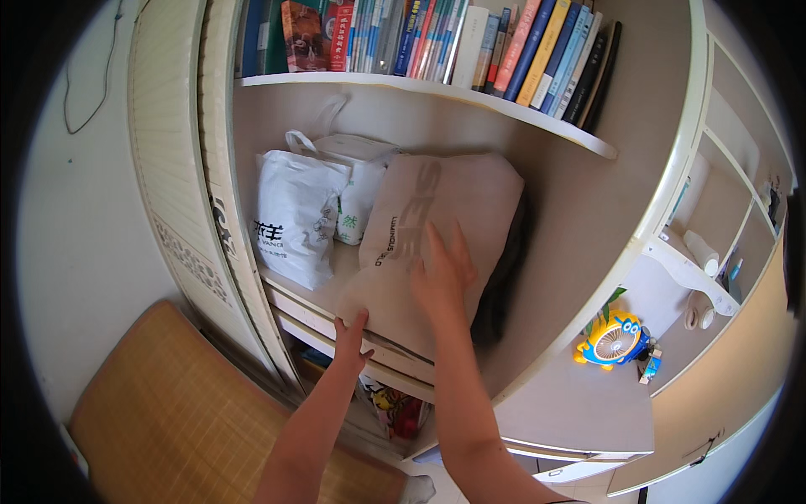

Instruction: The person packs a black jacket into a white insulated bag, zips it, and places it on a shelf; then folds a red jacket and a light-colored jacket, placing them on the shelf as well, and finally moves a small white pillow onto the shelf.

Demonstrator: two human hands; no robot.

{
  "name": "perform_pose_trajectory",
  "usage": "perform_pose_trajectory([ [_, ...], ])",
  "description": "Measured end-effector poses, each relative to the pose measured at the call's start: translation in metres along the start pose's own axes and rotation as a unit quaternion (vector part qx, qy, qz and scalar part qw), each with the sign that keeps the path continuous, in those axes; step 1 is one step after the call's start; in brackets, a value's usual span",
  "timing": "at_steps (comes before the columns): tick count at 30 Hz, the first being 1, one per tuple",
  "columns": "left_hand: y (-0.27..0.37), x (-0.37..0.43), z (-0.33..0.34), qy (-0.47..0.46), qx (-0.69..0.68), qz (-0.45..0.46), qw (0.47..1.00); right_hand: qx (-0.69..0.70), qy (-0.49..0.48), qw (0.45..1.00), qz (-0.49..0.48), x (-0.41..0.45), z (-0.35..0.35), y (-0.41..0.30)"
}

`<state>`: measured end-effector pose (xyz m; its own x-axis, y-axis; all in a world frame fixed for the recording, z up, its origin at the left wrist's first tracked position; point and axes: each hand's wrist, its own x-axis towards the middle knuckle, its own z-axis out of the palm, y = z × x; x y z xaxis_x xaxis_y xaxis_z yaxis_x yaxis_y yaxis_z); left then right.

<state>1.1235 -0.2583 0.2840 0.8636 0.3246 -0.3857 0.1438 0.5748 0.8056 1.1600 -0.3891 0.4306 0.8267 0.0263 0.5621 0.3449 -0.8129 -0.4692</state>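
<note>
A large beige bag (pixel 393 296) bearing printed writing leans in a cupboard compartment, its lower part reaching the front edge. My right hand (pixel 444 274) is over its front face with the fingers spread; whether it presses on the bag I cannot tell. At the bag's lower left edge is my left hand (pixel 352 343), fingers apart, gripping nothing that I can see. A dark item (pixel 497 302) shows behind the bag on the right, mostly hidden. Left of the bag stand a white plastic bag (pixel 299 214) and another white bag (pixel 362 183) with green print, partly behind it.
Above is a white shelf board (pixel 403 82) with a row of books (pixel 409 38). A sliding door panel (pixel 170 157) borders the left side. Below lies a woven mat (pixel 189 409). On the desk (pixel 579 403) at right stands a yellow and blue cartoon fan (pixel 614 343).
</note>
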Motion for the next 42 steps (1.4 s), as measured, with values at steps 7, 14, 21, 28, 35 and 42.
perform_pose_trajectory([
  [7, 0.000, 0.004, -0.001, -0.056, -0.002, 0.030, 0.998, -0.138, 0.011, 0.988, 0.066, 0.116, 0.035, -0.001],
  [14, 0.000, 0.064, 0.034, -0.067, 0.069, 0.238, 0.967, -0.170, -0.086, 0.970, 0.153, 0.185, 0.050, 0.069],
  [21, -0.028, 0.102, 0.023, -0.008, 0.114, 0.381, 0.918, -0.224, -0.112, 0.960, 0.123, 0.209, 0.103, 0.126],
  [28, -0.027, 0.108, 0.027, 0.043, 0.170, 0.339, 0.924, -0.137, -0.104, 0.984, 0.046, 0.189, 0.077, 0.099],
  [35, -0.009, 0.121, -0.007, -0.026, 0.181, 0.223, 0.958, 0.348, -0.033, 0.937, 0.014, -0.029, 0.072, 0.019],
  [42, 0.002, 0.078, 0.017, -0.128, -0.039, 0.142, 0.981, 0.483, -0.165, 0.825, 0.244, -0.145, 0.092, 0.086],
])
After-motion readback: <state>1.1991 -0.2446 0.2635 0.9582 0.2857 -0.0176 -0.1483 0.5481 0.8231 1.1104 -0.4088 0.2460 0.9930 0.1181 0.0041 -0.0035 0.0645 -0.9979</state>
